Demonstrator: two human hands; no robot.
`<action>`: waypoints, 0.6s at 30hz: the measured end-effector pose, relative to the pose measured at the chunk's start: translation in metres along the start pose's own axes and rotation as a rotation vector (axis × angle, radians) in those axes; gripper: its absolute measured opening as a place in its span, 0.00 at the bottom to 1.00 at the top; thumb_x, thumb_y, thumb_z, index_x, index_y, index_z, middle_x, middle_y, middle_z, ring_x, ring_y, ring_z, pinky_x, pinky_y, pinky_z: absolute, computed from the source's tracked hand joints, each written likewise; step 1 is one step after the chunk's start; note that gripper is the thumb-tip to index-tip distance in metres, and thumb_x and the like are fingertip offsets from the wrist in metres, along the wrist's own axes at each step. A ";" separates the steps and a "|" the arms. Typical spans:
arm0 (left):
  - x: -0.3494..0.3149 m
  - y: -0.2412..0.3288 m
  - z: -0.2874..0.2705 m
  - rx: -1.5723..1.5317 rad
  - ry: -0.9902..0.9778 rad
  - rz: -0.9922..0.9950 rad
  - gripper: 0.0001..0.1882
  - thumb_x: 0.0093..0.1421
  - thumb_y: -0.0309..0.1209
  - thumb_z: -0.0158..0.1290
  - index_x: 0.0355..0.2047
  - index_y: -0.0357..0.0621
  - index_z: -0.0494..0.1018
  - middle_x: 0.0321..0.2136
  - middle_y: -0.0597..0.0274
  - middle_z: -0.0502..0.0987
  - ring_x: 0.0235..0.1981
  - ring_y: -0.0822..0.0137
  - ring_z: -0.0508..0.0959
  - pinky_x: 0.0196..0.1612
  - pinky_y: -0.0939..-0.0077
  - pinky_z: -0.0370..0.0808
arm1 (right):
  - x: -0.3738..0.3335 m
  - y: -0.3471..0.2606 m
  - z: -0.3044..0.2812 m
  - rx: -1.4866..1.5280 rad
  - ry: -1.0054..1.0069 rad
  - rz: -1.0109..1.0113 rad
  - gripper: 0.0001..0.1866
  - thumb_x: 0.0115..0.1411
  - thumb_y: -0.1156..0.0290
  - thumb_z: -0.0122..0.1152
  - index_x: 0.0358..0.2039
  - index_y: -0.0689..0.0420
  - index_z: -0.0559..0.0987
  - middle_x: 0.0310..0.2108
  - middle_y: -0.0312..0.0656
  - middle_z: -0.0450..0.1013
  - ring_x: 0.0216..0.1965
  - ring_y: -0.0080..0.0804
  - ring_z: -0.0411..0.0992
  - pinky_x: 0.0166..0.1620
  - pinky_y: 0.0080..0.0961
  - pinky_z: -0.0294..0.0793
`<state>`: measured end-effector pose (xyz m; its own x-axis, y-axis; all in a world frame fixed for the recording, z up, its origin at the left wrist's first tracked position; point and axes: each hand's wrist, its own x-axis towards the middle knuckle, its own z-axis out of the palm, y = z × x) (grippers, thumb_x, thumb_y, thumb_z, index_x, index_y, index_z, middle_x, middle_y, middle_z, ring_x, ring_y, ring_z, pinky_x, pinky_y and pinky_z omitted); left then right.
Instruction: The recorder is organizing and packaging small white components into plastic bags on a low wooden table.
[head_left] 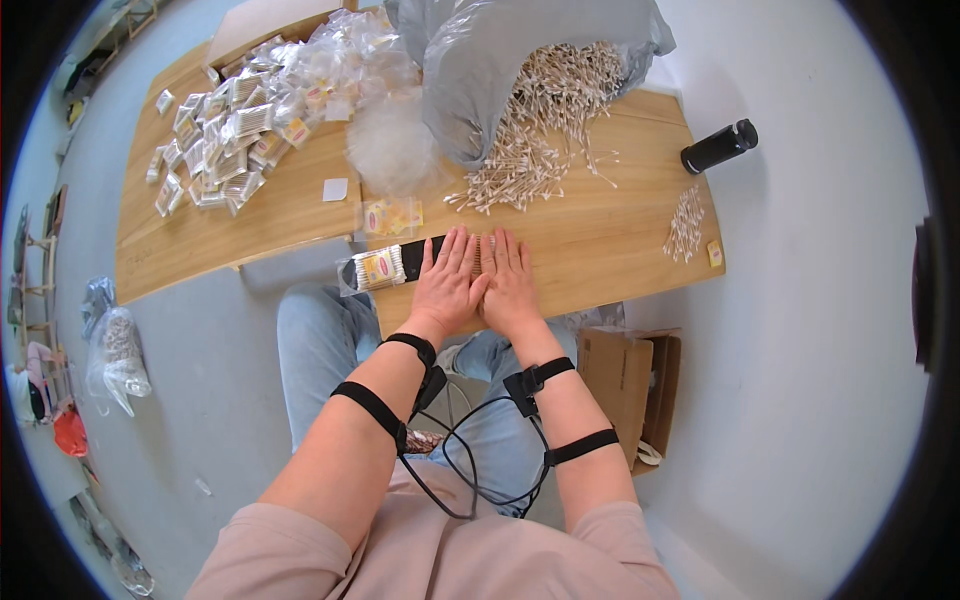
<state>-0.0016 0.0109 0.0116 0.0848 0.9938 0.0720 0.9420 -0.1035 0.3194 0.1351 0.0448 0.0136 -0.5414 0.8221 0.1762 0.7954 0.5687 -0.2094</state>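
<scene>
Swabs [568,92] spill from a grey bag [455,90] onto the table [615,235].

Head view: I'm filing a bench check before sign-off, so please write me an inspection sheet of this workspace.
Surface: light-brown wooden table, front edge stepped.
Job's things: a row of swab sticks shows between the hands; a black strip lies to their left, with a swab packet beyond it.
Clutter: packet pile at far left; grey bag beside a heap of loose swabs; black bottle by the right edge.
Hands: left hand and right hand flat, side by side, thumbs close together.
Cables: black cables loop between the forearms.
Surroundings: cardboard box below right; stuffed clear bag at left.
Spills: nothing seen.
</scene>
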 end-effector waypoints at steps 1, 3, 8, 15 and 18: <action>-0.001 0.000 -0.002 0.005 -0.010 0.002 0.35 0.67 0.51 0.37 0.67 0.39 0.55 0.69 0.52 0.50 0.71 0.59 0.46 0.70 0.51 0.38 | -0.001 -0.001 0.000 0.003 -0.001 0.002 0.31 0.62 0.61 0.45 0.64 0.63 0.62 0.66 0.56 0.55 0.69 0.49 0.48 0.69 0.51 0.42; 0.000 0.000 -0.003 -0.002 -0.008 0.007 0.35 0.67 0.50 0.37 0.67 0.39 0.55 0.69 0.52 0.50 0.71 0.59 0.46 0.70 0.52 0.38 | 0.000 -0.001 0.000 -0.010 0.011 -0.007 0.31 0.61 0.61 0.45 0.64 0.62 0.62 0.66 0.57 0.55 0.69 0.50 0.49 0.69 0.50 0.42; 0.001 0.000 -0.001 0.004 0.016 0.030 0.33 0.67 0.47 0.38 0.66 0.38 0.55 0.69 0.51 0.51 0.71 0.57 0.47 0.70 0.52 0.39 | 0.000 0.001 0.005 -0.007 0.027 0.018 0.31 0.61 0.62 0.46 0.64 0.62 0.62 0.66 0.56 0.55 0.69 0.50 0.50 0.69 0.50 0.43; 0.002 0.000 0.004 -0.008 0.002 0.018 0.32 0.67 0.45 0.38 0.66 0.40 0.55 0.69 0.52 0.52 0.71 0.58 0.47 0.70 0.52 0.40 | 0.000 0.004 0.005 0.030 0.095 0.015 0.30 0.60 0.64 0.47 0.62 0.63 0.64 0.65 0.54 0.57 0.68 0.49 0.52 0.69 0.48 0.44; 0.005 0.001 0.007 0.007 0.001 0.008 0.33 0.67 0.46 0.39 0.67 0.42 0.55 0.69 0.54 0.51 0.71 0.59 0.47 0.70 0.52 0.39 | -0.001 0.007 0.003 0.131 0.104 0.042 0.31 0.58 0.69 0.50 0.62 0.62 0.63 0.65 0.52 0.58 0.67 0.50 0.53 0.68 0.47 0.50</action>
<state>0.0019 0.0157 0.0061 0.0921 0.9929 0.0759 0.9436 -0.1114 0.3119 0.1402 0.0485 0.0090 -0.4717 0.8420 0.2617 0.7707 0.5379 -0.3415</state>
